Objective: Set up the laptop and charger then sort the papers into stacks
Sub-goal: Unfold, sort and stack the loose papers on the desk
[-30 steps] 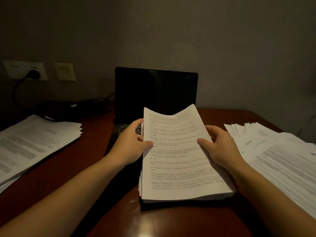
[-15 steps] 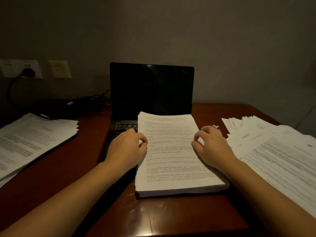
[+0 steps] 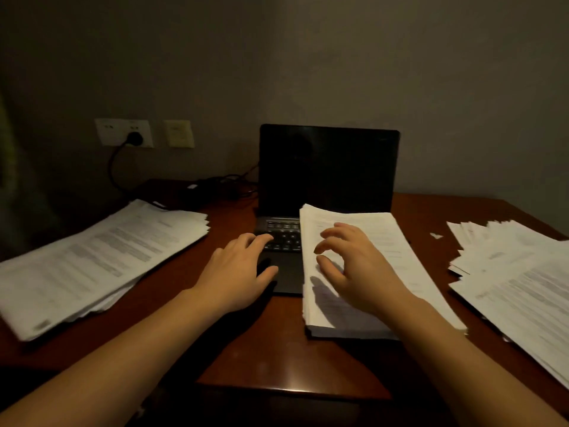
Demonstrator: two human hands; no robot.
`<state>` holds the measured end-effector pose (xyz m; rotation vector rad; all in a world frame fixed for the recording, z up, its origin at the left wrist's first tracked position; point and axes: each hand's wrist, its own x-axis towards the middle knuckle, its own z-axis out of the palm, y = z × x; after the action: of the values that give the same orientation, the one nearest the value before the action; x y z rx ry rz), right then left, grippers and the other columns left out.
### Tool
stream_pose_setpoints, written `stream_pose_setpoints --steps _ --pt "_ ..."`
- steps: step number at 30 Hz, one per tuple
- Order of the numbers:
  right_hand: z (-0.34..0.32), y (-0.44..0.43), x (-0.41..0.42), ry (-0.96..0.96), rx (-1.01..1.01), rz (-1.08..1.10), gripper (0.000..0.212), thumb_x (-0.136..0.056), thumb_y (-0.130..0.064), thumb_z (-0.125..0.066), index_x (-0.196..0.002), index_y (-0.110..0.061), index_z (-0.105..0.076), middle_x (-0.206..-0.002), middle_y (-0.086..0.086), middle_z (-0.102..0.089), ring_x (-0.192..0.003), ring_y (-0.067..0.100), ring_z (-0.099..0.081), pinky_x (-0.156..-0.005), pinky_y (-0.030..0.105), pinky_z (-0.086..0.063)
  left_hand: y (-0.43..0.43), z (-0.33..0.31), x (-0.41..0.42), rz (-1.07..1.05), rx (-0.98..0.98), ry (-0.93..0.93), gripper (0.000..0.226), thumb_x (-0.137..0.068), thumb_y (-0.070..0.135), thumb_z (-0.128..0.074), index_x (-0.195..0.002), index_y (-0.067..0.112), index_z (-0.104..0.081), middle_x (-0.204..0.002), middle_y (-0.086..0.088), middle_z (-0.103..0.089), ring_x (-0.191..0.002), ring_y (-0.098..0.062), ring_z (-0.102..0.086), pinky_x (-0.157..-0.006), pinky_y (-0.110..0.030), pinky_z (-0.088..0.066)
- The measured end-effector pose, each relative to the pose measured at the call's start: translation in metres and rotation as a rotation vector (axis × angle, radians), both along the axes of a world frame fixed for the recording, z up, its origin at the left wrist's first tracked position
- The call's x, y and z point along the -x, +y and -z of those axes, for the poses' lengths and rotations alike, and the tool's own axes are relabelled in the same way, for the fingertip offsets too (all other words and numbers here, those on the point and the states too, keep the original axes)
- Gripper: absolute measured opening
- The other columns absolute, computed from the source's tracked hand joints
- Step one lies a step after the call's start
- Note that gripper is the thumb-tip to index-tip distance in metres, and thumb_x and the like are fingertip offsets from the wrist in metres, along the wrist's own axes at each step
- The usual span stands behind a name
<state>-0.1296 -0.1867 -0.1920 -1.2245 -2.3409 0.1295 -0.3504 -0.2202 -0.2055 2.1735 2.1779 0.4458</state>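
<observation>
Fingers of the left hand (image 3: 238, 274) lie loosely straight and close together, tips on the keys of the open black laptop (image 3: 328, 171), thumb over its palm rest. The forearm comes in from the lower left, and the hand holds nothing. The right hand (image 3: 361, 272) hangs just above the thick middle stack of white printed papers (image 3: 391, 238), fingers spread wide and slightly hooked, empty, its shadow on the top sheet. This stack lies flat over the right part of the laptop's keyboard and reaches onto the reddish-brown wooden desk (image 3: 277, 355); the screen is dark. 2 more piles flank it, both well apart from it: a slanted stack of printed sheets (image 3: 101, 263) on the left and a fanned-out pile of sheets (image 3: 517, 272) on the right. A black charger cable (image 3: 110, 169) drops from a plug in the white wall socket (image 3: 107, 131) toward the desk behind the laptop. Since 0.5 s ago both hands have let go of the middle stack's side edges: the left has shifted onto the keyboard, the right has risen and opened. 1 s ago the top sheets were raised and bowed; now they lie flat.
</observation>
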Motion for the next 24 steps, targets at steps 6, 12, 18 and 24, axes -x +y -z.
stream_pose_setpoints --steps 6,12,18,24 --pt "0.0 -0.007 0.086 0.018 -0.04 -0.207 0.024 -0.099 -0.029 -0.058 -0.116 -0.019 -0.07 -0.133 -0.001 -0.059 -0.135 0.018 -0.043 -0.113 0.037 -0.038 -0.025 -0.004 0.092 -0.154 0.068 0.003 0.062 -0.098 0.06 -0.042 -0.153 0.037 -0.025 -0.156 0.001 -0.032 -0.143 -0.019 -0.03 -0.112 -0.045 -0.031" --pt "0.002 -0.019 0.172 -0.093 0.054 -0.367 0.029 -0.1 -0.034 -0.054 -0.124 -0.024 -0.065 -0.136 -0.008 -0.054 -0.135 0.011 -0.04 -0.111 0.029 -0.036 -0.04 -0.003 0.19 -0.375 0.076 0.017 0.063 -0.099 0.058 -0.038 -0.154 0.03 -0.028 -0.161 -0.001 -0.028 -0.149 -0.021 -0.02 -0.115 -0.048 -0.023" --pt "0.014 -0.019 0.23 -0.08 0.234 -0.396 0.027 -0.102 -0.037 -0.053 -0.125 -0.026 -0.062 -0.121 -0.007 -0.066 -0.102 0.011 -0.063 -0.085 0.033 -0.055 -0.05 0.006 0.235 -0.405 0.273 0.057 0.066 -0.096 0.067 -0.035 -0.152 0.031 -0.037 -0.155 0.0 -0.04 -0.139 -0.023 -0.039 -0.112 -0.044 -0.034" --pt "0.026 -0.008 0.245 -0.164 0.193 -0.257 0.042 -0.104 -0.051 -0.039 -0.135 -0.027 -0.053 -0.123 -0.005 -0.062 -0.103 0.012 -0.059 -0.084 0.032 -0.055 -0.04 -0.007 0.261 -0.252 0.149 -0.02 0.042 -0.094 0.062 -0.05 -0.133 0.048 -0.054 -0.138 0.013 -0.055 -0.132 -0.016 -0.045 -0.113 -0.048 -0.033"
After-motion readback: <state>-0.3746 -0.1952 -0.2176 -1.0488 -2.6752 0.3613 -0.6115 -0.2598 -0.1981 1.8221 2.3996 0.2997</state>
